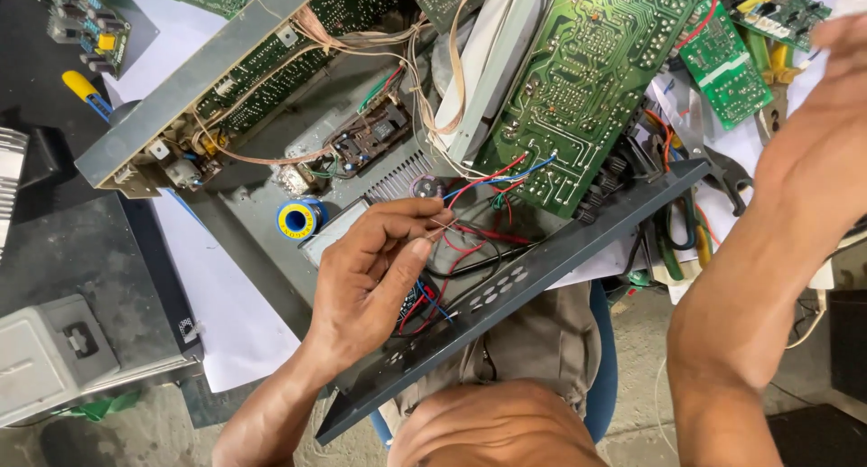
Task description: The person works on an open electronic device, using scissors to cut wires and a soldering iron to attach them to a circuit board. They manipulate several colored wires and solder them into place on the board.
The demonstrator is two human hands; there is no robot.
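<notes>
Head view looks down into a gutted grey metal amplifier chassis (262, 205), its long body running from ten o'clock toward four o'clock across the bench. A big green circuit board (578, 88) stands tilted at one o'clock, solder side up, with red, blue and black wires trailing from its lower edge. Below it a long dark grey front panel (542, 277) with small oval button holes slants from seven o'clock up to two o'clock, resting over the person's lap.

Left hand (375, 268) sits near the centre, just above that panel, fingers curled and thumb pressed to forefinger in a tight pinch on a thin bare wire lead (444, 223). The lead's short length points toward two o'clock, straight at the board's lower edge where the loose red wires (479, 237) gather, just beside the fingertips.

Right hand (835, 97) is raised at three o'clock, well apart from the lead, blurred and partly out of frame; whether it holds anything I cannot tell. The left hand is clearly the nearer one.

A small blue-and-yellow solder spool (299, 219) lies at nine o'clock of the pinching fingers.
</notes>
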